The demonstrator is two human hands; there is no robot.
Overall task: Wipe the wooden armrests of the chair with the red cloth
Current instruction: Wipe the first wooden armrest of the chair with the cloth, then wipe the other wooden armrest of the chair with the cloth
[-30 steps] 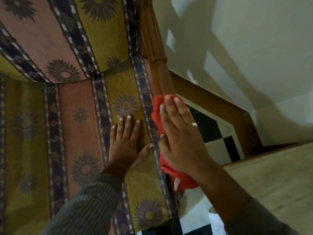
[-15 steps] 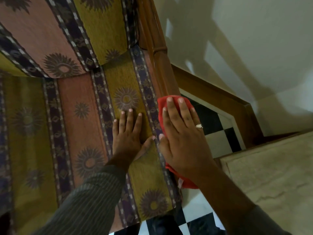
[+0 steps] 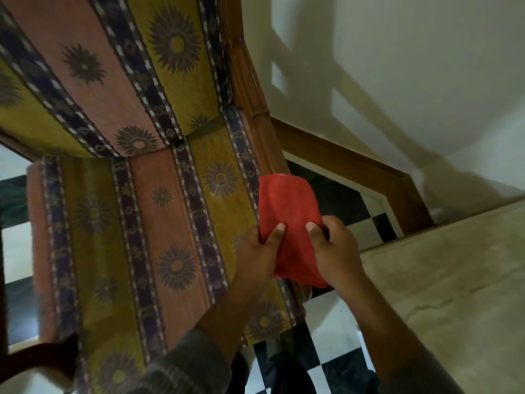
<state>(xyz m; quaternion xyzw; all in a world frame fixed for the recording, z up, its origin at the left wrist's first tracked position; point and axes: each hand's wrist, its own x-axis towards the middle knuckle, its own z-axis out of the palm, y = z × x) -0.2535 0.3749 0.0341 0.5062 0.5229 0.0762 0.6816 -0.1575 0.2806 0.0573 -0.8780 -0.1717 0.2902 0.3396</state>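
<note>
— Checkered floor (image 3: 338, 336) below, plain wall behind. Where's the red cloth (image 3: 287, 206)?

— Held over the cushion's right edge; left hand (image 3: 260, 251) and right hand (image 3: 336, 248) both pinch its near end, fingers closed on it.

— And the armrest (image 3: 255, 109)?

— Running away beyond the cloth, lengthwise; right hand looks nearer. No readable writing.

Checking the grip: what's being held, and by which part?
Both hands, left and right, pinch the red cloth at its near end.
</note>
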